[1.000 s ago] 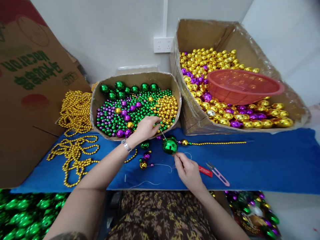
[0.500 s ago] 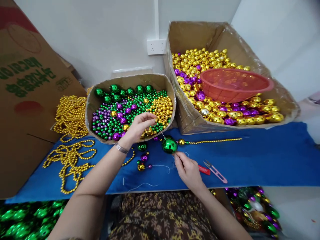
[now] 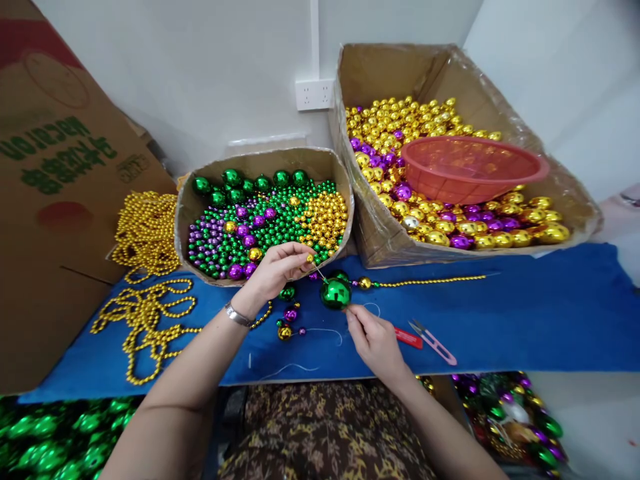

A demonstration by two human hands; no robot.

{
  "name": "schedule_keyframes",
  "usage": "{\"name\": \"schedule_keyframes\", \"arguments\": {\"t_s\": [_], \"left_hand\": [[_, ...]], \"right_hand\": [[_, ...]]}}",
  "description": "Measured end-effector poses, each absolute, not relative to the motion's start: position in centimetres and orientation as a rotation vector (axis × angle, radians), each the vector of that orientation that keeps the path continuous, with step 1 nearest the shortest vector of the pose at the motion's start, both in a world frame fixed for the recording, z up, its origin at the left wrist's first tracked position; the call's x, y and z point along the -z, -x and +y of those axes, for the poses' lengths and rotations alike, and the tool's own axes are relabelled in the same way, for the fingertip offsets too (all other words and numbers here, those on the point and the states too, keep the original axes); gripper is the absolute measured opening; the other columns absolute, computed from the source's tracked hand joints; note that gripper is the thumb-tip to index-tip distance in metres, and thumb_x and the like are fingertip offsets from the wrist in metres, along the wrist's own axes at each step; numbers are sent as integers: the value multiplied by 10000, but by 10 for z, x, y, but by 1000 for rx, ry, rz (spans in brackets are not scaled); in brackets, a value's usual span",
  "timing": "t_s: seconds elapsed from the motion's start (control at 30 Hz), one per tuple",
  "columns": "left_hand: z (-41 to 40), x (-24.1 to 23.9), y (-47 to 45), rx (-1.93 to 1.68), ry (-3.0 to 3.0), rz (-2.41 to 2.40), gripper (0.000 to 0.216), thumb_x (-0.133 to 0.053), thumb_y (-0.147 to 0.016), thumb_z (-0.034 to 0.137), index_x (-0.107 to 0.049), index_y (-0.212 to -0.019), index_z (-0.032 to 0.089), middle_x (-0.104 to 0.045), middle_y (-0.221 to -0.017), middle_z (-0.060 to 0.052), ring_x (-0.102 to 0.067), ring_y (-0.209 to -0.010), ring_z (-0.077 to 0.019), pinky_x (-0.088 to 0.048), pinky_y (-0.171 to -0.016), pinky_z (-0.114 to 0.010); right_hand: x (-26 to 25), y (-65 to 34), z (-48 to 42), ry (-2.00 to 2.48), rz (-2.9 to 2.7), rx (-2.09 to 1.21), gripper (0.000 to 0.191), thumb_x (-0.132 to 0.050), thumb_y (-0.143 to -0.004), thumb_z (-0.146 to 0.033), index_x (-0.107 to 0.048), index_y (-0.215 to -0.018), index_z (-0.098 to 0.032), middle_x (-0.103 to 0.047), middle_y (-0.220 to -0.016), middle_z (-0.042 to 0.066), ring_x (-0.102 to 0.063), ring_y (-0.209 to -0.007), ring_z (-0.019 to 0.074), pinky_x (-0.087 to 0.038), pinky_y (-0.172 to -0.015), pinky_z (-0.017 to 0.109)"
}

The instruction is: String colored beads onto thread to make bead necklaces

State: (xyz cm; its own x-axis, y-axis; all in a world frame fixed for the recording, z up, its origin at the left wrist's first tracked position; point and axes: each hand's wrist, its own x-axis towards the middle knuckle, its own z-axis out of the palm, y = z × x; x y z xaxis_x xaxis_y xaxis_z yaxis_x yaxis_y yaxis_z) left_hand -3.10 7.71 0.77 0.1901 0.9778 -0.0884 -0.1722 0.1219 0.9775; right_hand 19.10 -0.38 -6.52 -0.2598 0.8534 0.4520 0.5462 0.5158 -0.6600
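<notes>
We note the left hand (image 3: 277, 268) has come back from the small box (image 3: 200, 200) of mixed beads and now pinches a small gold bead (image 3: 310, 258) at the needle's tip, so the next bead is ready to thread. The right hand (image 3: 375, 340) stays closed, apparently on the thread, just below the big green ball (image 3: 335, 293). The ball is glossy and hangs just over the blue worktop (image 3: 525, 313), a gold strand (image 3: 430, 282) trailing right.

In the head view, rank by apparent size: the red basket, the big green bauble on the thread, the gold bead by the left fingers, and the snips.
1. Red basket, though it sits farther back.
2. Snips, by length.
3. Green bauble, rounder but shorter.
4. Gold bead, clearly smallest.
</notes>
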Motion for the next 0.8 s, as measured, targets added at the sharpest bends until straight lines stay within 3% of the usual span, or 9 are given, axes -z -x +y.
{"name": "schedule_keyframes", "arguments": {"t_s": [0.13,0.27,0.37,0.47,0.57,0.63,0.73,0.8], "left_hand": [[63,-1,28,-891,-1376,1071,204,-772,-718,283,-724,-852,136,-690,-736,-24,-554,-594,-79,-417,-530,-187],[45,21,21,-815,-1575,1133,232,-686,-816,358,-741,-860,138,-726,-767,-51,-628,-658,-129,-480,-605,-232],[35,34,18,-859,-1834,1187,226,-634,-864,347,-747,-824,156,-737,-800,-63,-666,-732,-153,-500,-668,-251],[30,30,19,-940,-2005,1250,197,-618,-883,313,-743,-842,167,-734,-785,-54,-669,-715,-144,-496,-658,-245],[28,12,17,-1039,-2017,1239,179,-611,-891,301,-733,-874,172,-742,-817,-45,-672,-723,-133,-505,-661,-236],[29,-3,16,-1088,-1986,1213,180,-612,-891,306,-728,-875,169,-743,-827,-44,-668,-725,-128,-509,-654,-229],[36,-22,25,-1037,-1986,1201,235,-574,-911,344,-722,-891,162,-738,-822,-45,-653,-699,-125,-504,-617,-224],[48,-28,43,-950,-2112,1324,288,-513,-939,367,-716,-966,164,-735,-888,-60,-657,-767,-144,-516,-678,-253]], "right_hand": [[83,-189,-6,1205,-1964,-536,203,-394,-992,-265,-584,-1005,-193,-716,-780,41,-691,-674,168,-501,-645,247],[110,-192,-8,1278,-2028,-749,157,-397,-981,-251,-543,-948,-205,-699,-702,8,-681,-604,161,-500,-574,228],[120,-199,-6,1307,-2212,-578,199,-423,-963,-253,-578,-848,-206,-704,-788,48,-701,-703,186,-515,-599,248],[110,-202,-1,1332,-2222,-423,223,-425,-972,-276,-637,-970,-208,-712,-917,71,-708,-768,187,-536,-641,260],[90,-194,7,1221,-2102,-442,277,-422,-985,-300,-600,-1174,-202,-701,-1079,96,-697,-945,192,-555,-802,287],[80,-184,11,1115,-2069,-487,286,-421,-989,-299,-587,-1201,-203,-701,-1102,94,-687,-998,192,-551,-854,297],[76,-175,13,1035,-2026,-572,247,-404,-996,-269,-627,-1083,-205,-732,-969,65,-714,-859,171,-570,-776,273],[78,-174,13,1039,-1971,-640,238,-404,-996,-259,-631,-1043,-204,-737,-902,49,-714,-742,151,-576,-717,254]]}}
